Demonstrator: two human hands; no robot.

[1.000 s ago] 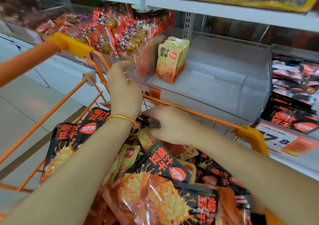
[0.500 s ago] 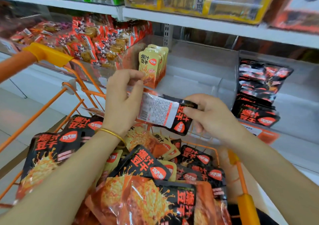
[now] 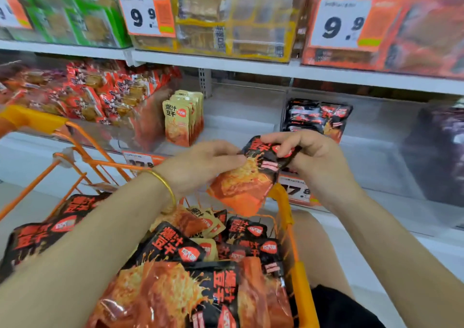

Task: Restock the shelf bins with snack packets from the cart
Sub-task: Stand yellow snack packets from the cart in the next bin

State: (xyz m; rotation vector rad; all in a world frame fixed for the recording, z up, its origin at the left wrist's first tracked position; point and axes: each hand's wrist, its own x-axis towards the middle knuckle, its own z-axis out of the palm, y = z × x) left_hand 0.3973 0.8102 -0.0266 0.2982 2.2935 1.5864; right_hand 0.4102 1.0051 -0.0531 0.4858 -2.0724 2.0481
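A black-and-orange snack packet hangs above the orange cart, held between both hands. My right hand grips its black top end with curled fingers. My left hand, with a gold bangle on the wrist, pinches its left edge. The cart below holds several black-and-orange packets and some yellow ones. On the shelf behind, a clear bin holds a few upright yellow packets at its left side. The bin to its right holds black packets.
A bin of red-wrapped snacks stands at the left of the same shelf. The upper shelf carries green, yellow and red packs with 9.9 price tags. A dark pack fills the far right bin. Price labels line the shelf edge.
Both hands lifted a black packet out of the cart, then raised and turned it from its white back to its printed front. The view tilted up toward the shelves.
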